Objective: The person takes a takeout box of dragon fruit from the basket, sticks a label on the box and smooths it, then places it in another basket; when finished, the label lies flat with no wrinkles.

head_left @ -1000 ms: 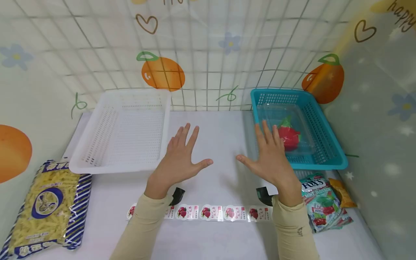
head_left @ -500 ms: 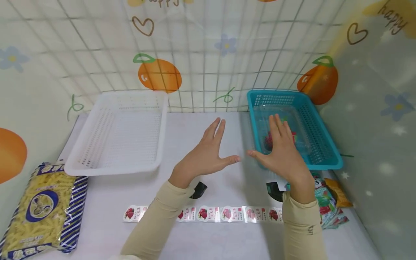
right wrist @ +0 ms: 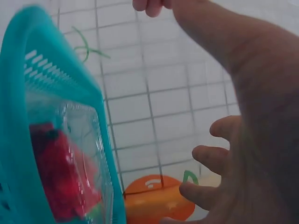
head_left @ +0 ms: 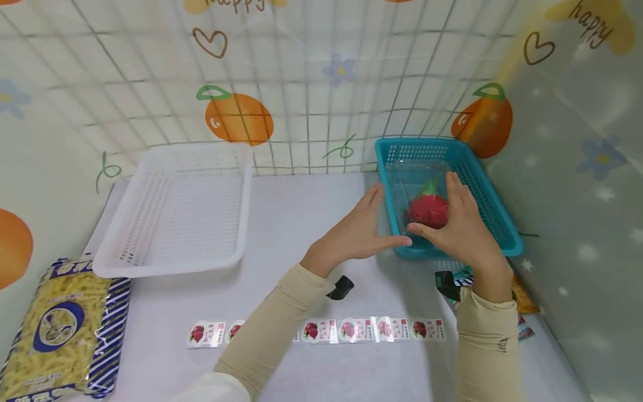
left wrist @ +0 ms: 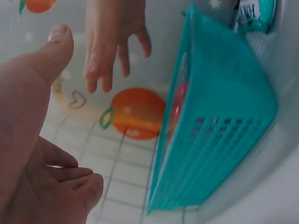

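Observation:
In the head view a teal basket point(head_left: 502, 234) stands at the back right. In it lies a clear plastic box point(head_left: 402, 174) with a red dragon fruit point(head_left: 427, 211) inside, green at its top. My left hand point(head_left: 359, 230) is by the basket's near left side, fingers straight and thumb pointing right, holding nothing. Over the basket's front part, my right hand point(head_left: 461, 223) hovers with straight fingers, also holding nothing. The left wrist view shows both hands apart from the basket wall point(left wrist: 224, 102). The right wrist view shows the box point(right wrist: 86, 121) below the basket's rim.
A white basket point(head_left: 241, 223) stands at the back left. A bag of yellow pasta point(head_left: 65, 329) lies at the front left. A strip of dragon fruit stickers point(head_left: 356, 329) runs along the table point(head_left: 301, 374). Snack bags, including an orange one point(head_left: 524, 296), lie behind the right wrist.
Both hands have moved right, the left one farther, and are now at the teal basket. The view has shifted slightly. Baskets and bags stay where they were.

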The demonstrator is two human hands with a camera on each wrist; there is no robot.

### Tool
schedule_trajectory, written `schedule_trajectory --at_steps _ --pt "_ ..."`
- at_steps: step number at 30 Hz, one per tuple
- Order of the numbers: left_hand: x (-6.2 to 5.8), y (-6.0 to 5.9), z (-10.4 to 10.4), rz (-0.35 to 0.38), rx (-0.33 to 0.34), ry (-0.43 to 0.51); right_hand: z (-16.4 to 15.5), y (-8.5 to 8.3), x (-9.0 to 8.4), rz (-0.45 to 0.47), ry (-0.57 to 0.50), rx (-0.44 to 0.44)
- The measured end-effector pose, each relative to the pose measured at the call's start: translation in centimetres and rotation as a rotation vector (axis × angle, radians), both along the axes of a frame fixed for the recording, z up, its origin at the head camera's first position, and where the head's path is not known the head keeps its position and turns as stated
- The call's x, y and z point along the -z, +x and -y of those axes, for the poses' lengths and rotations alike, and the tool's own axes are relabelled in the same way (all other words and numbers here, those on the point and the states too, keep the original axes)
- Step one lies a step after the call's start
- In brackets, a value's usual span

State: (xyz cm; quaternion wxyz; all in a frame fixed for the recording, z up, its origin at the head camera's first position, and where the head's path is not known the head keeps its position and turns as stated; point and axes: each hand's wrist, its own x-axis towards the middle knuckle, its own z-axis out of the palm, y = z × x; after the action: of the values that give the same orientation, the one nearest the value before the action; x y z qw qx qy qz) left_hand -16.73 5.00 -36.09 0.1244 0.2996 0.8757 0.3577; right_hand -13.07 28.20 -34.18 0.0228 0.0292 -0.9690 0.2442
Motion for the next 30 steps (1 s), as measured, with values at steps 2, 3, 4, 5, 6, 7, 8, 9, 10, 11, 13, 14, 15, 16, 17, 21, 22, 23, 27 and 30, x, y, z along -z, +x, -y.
schedule_trajectory --at_steps 2,3,4,5,6,7,8,9,10,11,13,14,15,16,17,21,22,23,27,30 --pt "0.2 -0.1 -1.0 0.012 0.015 -0.005 -0.6 -0.3 0.1 0.016 0.004 0.004" --pt "0.2 -0.1 -1.4 0.014 0.023 -0.017 -0.9 -0.4 0.1 0.021 0.005 0.004" --pt "0.2 -0.1 -1.8 0.023 0.029 -0.027 -1.1 -0.5 0.1 0.026 0.006 0.004" --pt "0.2 -0.1 -2.2 0.024 0.034 -0.038 -1.3 -0.7 0.1 0.027 0.009 0.002" --pt "0.3 -0.2 -2.6 0.02 0.037 -0.048 -1.5 -0.8 0.1 0.03 0.011 0.001" --pt "0.4 -0.2 -2.9 0.018 0.035 -0.052 -1.6 -0.9 0.1 0.031 0.011 -0.001" --pt "0.4 -0.3 -3.2 0.017 0.03 -0.057 -1.8 -1.0 0.1 0.034 0.011 -0.005" --pt "0.6 -0.4 -3.5 0.014 0.022 -0.064 -1.9 -1.1 0.2 0.038 0.012 -0.008" --pt "0.7 -0.5 -3.7 0.009 0.012 -0.069 -2.0 -1.2 0.3 0.047 0.011 -0.008" --pt "0.9 -0.6 -4.0 0.0 0.002 -0.077 -2.2 -1.4 0.4 0.055 0.01 -0.011" --pt "1.2 -0.9 -4.5 -0.013 -0.018 -0.082 -2.6 -1.7 0.7 0.067 0.009 -0.02" --pt "1.3 -1.0 -4.8 -0.023 -0.025 -0.089 -2.8 -1.9 0.8 0.073 0.009 -0.024" --pt "1.4 -1.2 -5.0 -0.033 -0.031 -0.096 -3.0 -2.2 1.0 0.077 0.005 -0.029" --pt "1.5 -1.3 -5.3 -0.039 -0.036 -0.102 -3.3 -2.4 1.1 0.083 0.003 -0.034" --pt "1.6 -1.5 -5.7 -0.048 -0.038 -0.104 -3.5 -2.6 1.3 0.087 0.001 -0.04" --pt "1.8 -1.8 -7.2 -0.069 -0.038 -0.128 -4.7 -3.4 1.6 0.134 -0.008 -0.049" --pt "1.9 -1.8 -7.6 -0.071 -0.04 -0.143 -5.0 -3.6 1.6 0.15 -0.007 -0.048" --pt "1.9 -1.8 -8.0 -0.073 -0.043 -0.162 -5.2 -3.7 1.6 0.165 -0.007 -0.048" --pt "1.9 -1.6 -9.5 -0.053 -0.065 -0.241 -6.0 -4.2 1.4 0.219 -0.007 -0.044" --pt "1.9 -1.5 -10.5 -0.025 -0.098 -0.293 -6.6 -4.4 1.5 0.255 -0.008 -0.04"
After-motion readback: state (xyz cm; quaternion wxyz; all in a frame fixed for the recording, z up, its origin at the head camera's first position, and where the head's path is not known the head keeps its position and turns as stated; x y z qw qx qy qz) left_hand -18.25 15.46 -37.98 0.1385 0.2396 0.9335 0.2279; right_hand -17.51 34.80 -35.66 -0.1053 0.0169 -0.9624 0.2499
